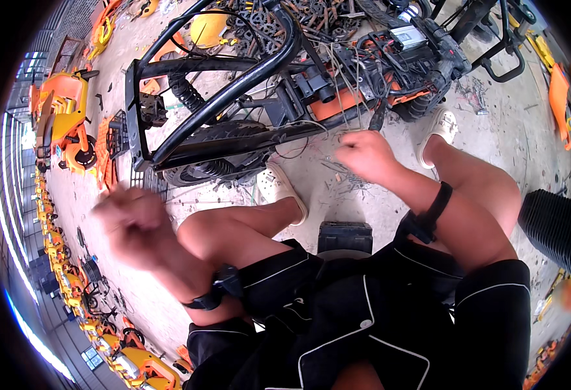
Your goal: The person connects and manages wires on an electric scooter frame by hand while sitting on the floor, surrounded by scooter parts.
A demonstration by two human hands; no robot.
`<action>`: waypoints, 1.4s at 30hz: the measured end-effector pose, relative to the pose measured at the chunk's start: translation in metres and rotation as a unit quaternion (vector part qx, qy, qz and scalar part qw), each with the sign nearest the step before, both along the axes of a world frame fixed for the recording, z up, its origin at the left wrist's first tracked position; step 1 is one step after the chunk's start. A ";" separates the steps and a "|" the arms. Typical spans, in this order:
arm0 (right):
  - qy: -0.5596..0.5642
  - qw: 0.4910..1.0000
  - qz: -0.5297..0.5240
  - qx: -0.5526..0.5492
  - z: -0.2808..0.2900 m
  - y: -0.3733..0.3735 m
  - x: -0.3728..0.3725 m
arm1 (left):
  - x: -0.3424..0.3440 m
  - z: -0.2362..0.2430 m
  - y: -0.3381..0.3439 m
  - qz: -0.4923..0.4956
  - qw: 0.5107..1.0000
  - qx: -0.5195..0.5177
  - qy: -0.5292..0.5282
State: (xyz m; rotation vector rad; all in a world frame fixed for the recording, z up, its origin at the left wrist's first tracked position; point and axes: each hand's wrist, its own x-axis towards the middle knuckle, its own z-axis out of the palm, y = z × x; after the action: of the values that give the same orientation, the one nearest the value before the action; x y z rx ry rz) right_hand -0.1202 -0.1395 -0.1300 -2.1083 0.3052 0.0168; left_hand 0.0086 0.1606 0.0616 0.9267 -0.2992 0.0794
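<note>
In front of me lies a black tubular vehicle frame (227, 91) with a knobbly black tyre (198, 140), coil-spring shocks (185, 91) and an orange panel (334, 107). My right hand (370, 156) is closed, fingers curled, just on the near side of the frame's lower rail. Whatever it may hold is hidden; thin pale strands (347, 84) hang over the frame above it. Off to the left of the frame, over my left knee, my left hand (129, 224) is smeared by motion. Its fingers cannot be made out.
A black box (344, 237) stands on the floor between my legs. Behind the frame lies a pile of dark metal parts (285, 29) with a yellow rounded piece (209, 29). Orange and yellow vehicle bodies (64, 117) line the left side. A ribbed black object (555, 231) is at right.
</note>
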 end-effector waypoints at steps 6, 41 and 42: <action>0.131 0.956 -0.051 0.257 -0.001 -0.005 -0.005 | 0.008 0.009 0.033 -0.079 0.993 -0.052 -0.067; 0.065 0.786 0.009 0.615 0.123 -0.020 0.038 | -0.019 -0.039 -0.093 -0.249 0.960 0.097 0.086; 0.059 0.791 0.009 0.609 0.122 -0.020 0.038 | -0.019 -0.039 -0.094 -0.251 0.959 0.096 0.088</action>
State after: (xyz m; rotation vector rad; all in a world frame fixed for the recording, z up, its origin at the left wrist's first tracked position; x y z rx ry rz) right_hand -0.0824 -0.1598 -0.0078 -0.8077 0.2402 0.2836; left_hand -0.0109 0.0670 0.0228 1.0182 -0.3732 -0.5060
